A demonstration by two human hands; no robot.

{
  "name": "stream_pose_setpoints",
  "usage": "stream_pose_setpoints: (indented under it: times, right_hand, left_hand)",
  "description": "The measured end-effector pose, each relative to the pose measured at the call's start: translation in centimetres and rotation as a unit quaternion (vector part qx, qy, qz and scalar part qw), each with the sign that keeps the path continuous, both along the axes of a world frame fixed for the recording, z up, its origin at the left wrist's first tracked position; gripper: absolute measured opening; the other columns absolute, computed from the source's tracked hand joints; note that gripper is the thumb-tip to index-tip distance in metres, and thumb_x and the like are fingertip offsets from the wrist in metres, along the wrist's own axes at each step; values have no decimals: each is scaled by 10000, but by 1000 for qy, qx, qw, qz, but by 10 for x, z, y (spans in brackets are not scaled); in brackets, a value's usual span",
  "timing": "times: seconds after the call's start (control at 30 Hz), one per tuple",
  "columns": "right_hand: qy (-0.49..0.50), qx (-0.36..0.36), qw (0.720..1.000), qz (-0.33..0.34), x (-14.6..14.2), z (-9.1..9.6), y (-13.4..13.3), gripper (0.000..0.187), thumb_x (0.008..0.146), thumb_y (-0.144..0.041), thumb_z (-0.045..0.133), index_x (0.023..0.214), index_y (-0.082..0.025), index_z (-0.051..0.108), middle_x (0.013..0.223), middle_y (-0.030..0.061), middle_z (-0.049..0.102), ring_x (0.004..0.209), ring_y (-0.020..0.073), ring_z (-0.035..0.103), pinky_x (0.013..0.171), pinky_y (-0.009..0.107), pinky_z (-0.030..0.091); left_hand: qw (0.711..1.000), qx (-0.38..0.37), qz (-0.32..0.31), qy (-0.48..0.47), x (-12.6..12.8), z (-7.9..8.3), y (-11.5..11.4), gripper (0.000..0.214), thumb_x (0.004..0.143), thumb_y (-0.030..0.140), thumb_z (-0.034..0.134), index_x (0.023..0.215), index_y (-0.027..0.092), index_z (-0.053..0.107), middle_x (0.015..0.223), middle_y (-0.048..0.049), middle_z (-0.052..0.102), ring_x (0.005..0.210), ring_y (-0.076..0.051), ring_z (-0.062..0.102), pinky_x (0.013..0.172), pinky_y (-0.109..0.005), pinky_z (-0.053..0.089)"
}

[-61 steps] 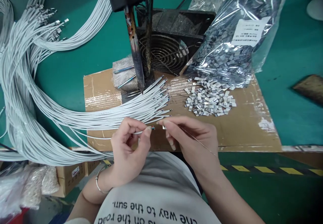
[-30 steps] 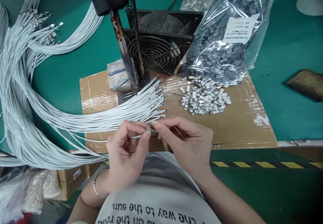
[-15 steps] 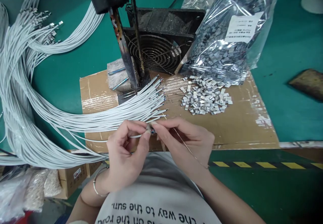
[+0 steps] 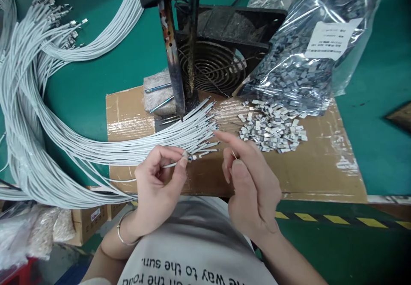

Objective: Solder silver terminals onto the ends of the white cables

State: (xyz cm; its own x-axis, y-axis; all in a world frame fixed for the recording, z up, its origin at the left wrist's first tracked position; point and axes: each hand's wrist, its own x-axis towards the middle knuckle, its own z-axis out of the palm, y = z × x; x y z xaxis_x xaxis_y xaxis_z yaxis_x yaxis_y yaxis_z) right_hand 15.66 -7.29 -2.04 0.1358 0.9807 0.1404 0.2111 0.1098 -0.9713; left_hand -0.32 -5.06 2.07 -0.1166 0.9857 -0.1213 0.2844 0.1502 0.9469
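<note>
My left hand [image 4: 163, 191] pinches the end of a white cable [image 4: 169, 165] between thumb and index finger. A small metal connector [image 4: 194, 157] pokes out past the fingertips at that end. Apart from it, to the right, my right hand [image 4: 255, 186] has its index finger stretched out while the other fingers curl in. A thin wire [image 4: 234, 153], like solder wire, shows between its thumb and fingers; most of it is hidden. Just beyond both hands lies a bundle of white cables [image 4: 150, 146] with bare ends. A pile of small metal connectors [image 4: 272, 129] is to the right.
A soldering iron [image 4: 173, 58] hangs tip-down over the cable bundle, before a black fan [image 4: 212, 66]. A clear bag of connectors [image 4: 308, 71] leans at the back right. Cardboard [image 4: 324, 161] covers the green table [image 4: 369, 148]. More cables [image 4: 22, 84] heap up at left.
My right hand has moved away from the left one, rightward, and its index finger has stretched out. The connector at the cable end now shows. My left hand stays nearly in place; the view has shifted slightly.
</note>
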Motion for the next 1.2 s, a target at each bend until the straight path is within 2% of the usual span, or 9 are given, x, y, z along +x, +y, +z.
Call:
stream_pose_setpoints:
  times: [0.1,0.17,0.27,0.33,0.43,0.53,0.77,1.03,1.2]
  right_hand:
    - [4,-20,1000,15,1,0,0,464,1123,-179,406,1560,-303,499,773,-23,631,678,180,604,702,345,510]
    - [-3,-35,999,14,2,0,1,414,1100,-161,459,1487,-302,503,765,-35,644,643,172,592,649,333,474]
    - [-32,-34,999,0,5,1,4,157,1057,-136,502,1018,-266,580,768,-26,561,621,149,509,613,329,411]
    - [-35,-23,999,11,7,3,8,242,1040,-118,501,834,-244,494,786,-13,521,669,150,504,653,329,426]
    - [-11,1,999,32,6,5,16,192,1001,-103,595,871,-236,546,971,30,652,940,191,655,840,348,528]
    - [18,21,999,33,0,6,19,183,961,-60,665,943,-234,611,1184,75,744,1198,245,713,1016,406,568]
    - [54,8,999,3,-10,4,18,232,907,-36,736,947,-249,655,1202,97,838,1099,277,822,880,392,681]
    - [80,6,997,0,-10,6,25,256,892,9,735,911,-235,661,1186,38,853,1130,190,826,943,260,656]
    - [108,-13,994,-6,-13,6,29,250,893,1,743,909,-236,665,1219,27,847,1140,170,820,978,244,648]
  left_hand:
    - [1000,4,18,0,-1,-3,5,126,875,123,780,805,197,707,887,-66,806,750,-147,684,456,-200,361]
    - [1000,3,24,0,-2,-4,7,123,880,128,780,811,198,707,896,-66,805,773,-150,689,460,-202,358]
    - [1000,1,25,-7,-3,-4,11,125,894,128,771,823,201,698,901,-60,802,771,-145,681,466,-203,359]
    - [1000,-2,25,-11,-4,-4,13,128,901,128,765,824,201,693,901,-59,799,767,-143,675,472,-203,366]
    - [1000,-7,25,-14,-4,-3,16,134,907,137,764,815,200,688,899,-57,798,760,-140,673,482,-201,384]
    - [1000,-8,24,-16,-3,-3,20,140,911,143,761,808,201,684,883,-50,792,771,-141,685,490,-195,398]
    - [999,0,26,-22,1,-2,25,135,915,137,743,821,207,678,885,-38,790,792,-142,710,521,-191,458]
    - [999,33,32,11,4,-5,29,127,930,124,732,853,210,678,914,-34,802,760,-126,704,498,-180,451]
    - [998,51,36,26,4,-6,31,131,938,122,733,857,206,674,919,-39,800,783,-131,712,488,-172,440]
